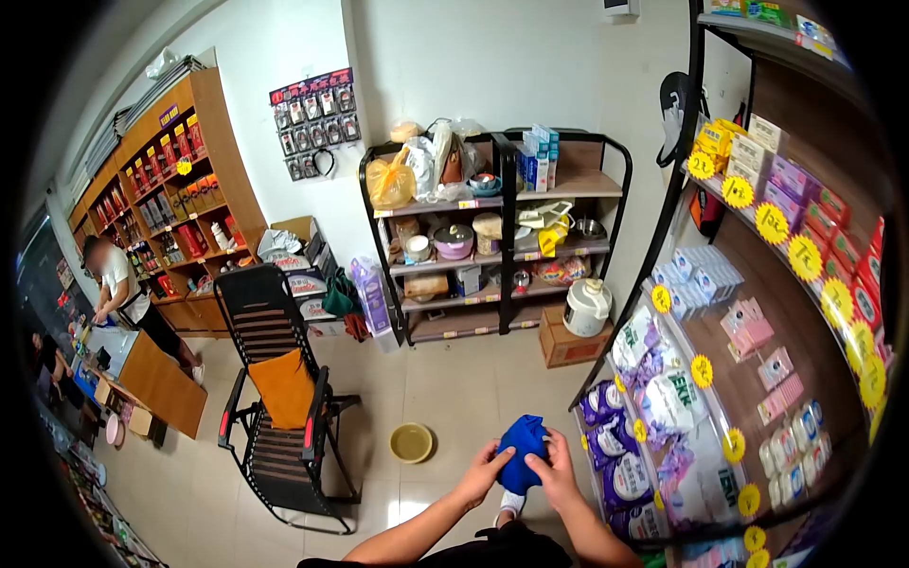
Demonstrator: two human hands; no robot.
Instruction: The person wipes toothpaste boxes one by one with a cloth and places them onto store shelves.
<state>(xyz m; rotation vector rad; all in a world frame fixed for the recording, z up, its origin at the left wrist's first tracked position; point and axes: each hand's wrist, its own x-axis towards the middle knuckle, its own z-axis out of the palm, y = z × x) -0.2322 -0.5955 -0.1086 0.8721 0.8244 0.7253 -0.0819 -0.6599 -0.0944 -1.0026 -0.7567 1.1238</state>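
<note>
A bunched blue cloth is held up in front of me between both hands. My left hand grips its left side, thumb pressed on the front. On the other side my right hand has its fingers wrapped round the cloth's right edge, thumb also on top. Part of the cloth is hidden beneath the fingers. To the left on the floor stands an olive-coloured basin, apart from my hands. My white shoe shows just below the cloth.
A shop shelf with detergent bags and boxes rises close on my right. A black reclining chair with an orange cushion stands left. Ahead is a low rack. A person stands at a wooden counter far left.
</note>
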